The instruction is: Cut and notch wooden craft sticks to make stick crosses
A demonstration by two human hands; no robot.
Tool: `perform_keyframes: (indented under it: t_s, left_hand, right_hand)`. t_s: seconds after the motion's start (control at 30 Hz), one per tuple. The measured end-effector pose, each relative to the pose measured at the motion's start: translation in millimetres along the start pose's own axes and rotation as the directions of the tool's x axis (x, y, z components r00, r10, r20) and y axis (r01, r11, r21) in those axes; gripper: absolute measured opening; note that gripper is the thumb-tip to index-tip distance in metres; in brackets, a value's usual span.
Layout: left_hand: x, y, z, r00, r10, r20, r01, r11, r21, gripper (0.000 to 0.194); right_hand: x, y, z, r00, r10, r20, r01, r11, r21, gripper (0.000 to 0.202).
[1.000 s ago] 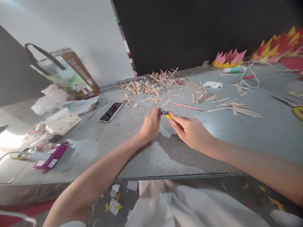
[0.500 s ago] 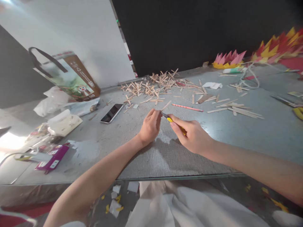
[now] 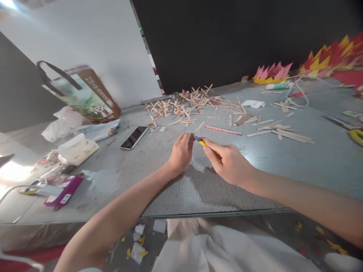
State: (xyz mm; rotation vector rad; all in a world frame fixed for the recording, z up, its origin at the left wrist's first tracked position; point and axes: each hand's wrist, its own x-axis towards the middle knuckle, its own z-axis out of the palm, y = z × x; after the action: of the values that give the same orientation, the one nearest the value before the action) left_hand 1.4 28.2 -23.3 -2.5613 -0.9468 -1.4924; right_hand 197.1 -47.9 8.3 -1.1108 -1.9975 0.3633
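My left hand (image 3: 181, 152) is closed, its fingertips pinching a thin wooden craft stick (image 3: 199, 127) that points up and to the right. Wrapped in my right hand (image 3: 227, 161) is a utility knife (image 3: 202, 143) with a yellow handle and grey metal front end. Its tip meets the stick right beside my left fingertips. Just beyond my hands a red-and-white patterned pencil (image 3: 224, 130) lies on the grey table. Farther back is a heap of loose craft sticks (image 3: 181, 107), and more sticks (image 3: 292, 135) lie to the right.
A phone (image 3: 134, 137) lies left of my hands. Behind it stand a printed carrier bag (image 3: 96, 94) and crumpled packaging. A purple packet (image 3: 62, 193) is near the front left. Scissors (image 3: 354, 135), folded-paper pieces (image 3: 272, 73) and a white cable (image 3: 292, 100) are at the right.
My view has shifted very slightly. Both hands, the craft stick and the utility knife keep nearly the same position against each other.
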Motion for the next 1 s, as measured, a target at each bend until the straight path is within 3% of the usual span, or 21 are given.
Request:
perform_keyframes:
  t_s: [0.5, 0.7, 0.87, 1.0]
  left_hand:
    - [-2, 1, -5.1, 0.996, 0.086, 0.021, -0.086, 0.996, 0.007, 0.023]
    - [-1, 5, -3.9, 1.000, -0.008, 0.017, 0.008, 0.999, -0.036, 0.022]
    - [-1, 17, -5.5, 0.974, -0.216, 0.064, 0.224, 0.962, -0.159, 0.023]
    - [-1, 18, -6.9, 0.973, -0.221, 0.073, 0.230, 0.958, -0.171, 0.024]
  right_hand:
    - [-1, 2, 0, 1.000, -0.020, 0.013, 0.020, 0.997, -0.075, 0.048]
    - [-1, 4, 0, 0.997, -0.079, -0.005, 0.077, 0.976, -0.202, 0.049]
    - [-1, 5, 0, 0.996, -0.084, -0.004, 0.078, 0.943, -0.324, 0.049]
    - [-2, 4, 0, 0.996, -0.090, -0.013, 0.076, 0.901, -0.427, 0.049]
